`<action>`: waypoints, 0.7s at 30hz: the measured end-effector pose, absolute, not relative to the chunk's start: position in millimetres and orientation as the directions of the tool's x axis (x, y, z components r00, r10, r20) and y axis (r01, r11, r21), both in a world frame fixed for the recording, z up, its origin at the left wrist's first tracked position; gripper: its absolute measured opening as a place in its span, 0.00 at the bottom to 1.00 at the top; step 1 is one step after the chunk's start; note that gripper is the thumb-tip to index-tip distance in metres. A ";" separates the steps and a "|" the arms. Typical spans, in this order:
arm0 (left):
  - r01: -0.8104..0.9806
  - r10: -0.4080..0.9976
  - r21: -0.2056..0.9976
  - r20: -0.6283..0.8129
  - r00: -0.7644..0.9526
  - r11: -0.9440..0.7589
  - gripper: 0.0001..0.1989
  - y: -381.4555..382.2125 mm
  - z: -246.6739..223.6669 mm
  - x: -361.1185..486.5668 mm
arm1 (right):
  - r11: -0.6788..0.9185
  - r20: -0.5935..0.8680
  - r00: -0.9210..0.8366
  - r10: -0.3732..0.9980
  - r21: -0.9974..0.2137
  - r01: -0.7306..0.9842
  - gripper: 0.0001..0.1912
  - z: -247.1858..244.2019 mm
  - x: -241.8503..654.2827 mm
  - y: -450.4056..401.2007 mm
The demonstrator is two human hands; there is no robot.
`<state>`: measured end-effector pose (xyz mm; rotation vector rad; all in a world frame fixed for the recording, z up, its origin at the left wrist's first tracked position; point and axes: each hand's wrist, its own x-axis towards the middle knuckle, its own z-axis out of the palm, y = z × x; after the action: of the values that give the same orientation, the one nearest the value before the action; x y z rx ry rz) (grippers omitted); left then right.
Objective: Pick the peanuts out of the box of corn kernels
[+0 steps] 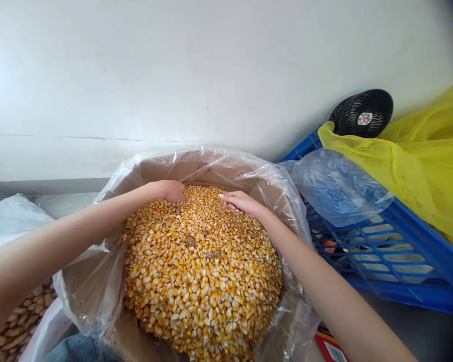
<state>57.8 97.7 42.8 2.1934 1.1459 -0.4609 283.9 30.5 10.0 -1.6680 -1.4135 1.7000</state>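
Yellow and white corn kernels [204,281] fill a cardboard box lined with clear plastic [200,168]. Several brownish clumps [213,254] lie among the kernels. At the far left part of the corn, my left hand [173,192] bends down over the kernels, its fingertips mostly hidden behind the hand. My right hand [238,201] is just above the far right part of the corn, with thumb and fingers pinched together; whatever is between them is too small to make out.
To the right stands a blue crate [400,251] with yellow mesh [426,166], a clear plastic bag [340,186] and a black fan [366,113] on it. Almond-like nuts [18,322] lie lower left. A white wall [173,75] rises behind the box.
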 end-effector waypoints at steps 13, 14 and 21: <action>0.716 0.397 0.465 -0.611 0.685 -0.521 0.16 91.0 56.2 49.9 | 0.260 -0.473 -0.551 0.687 -0.549 0.795 0.10 57.1 227.3 4.4; 0.691 0.360 0.580 -0.591 0.722 -0.432 0.15 92.7 58.0 48.3 | 0.281 -0.494 -0.546 0.676 -0.512 0.812 0.10 55.6 225.3 2.1; 0.234 0.366 0.917 -0.349 0.863 0.322 0.09 82.8 66.5 48.9 | 0.209 -0.495 -0.529 0.689 -0.564 0.799 0.09 51.3 230.0 -1.0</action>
<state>48.9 82.8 66.5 1.2588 0.5608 0.0930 230.0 -1.0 51.3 -1.5779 -2.5441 1.3333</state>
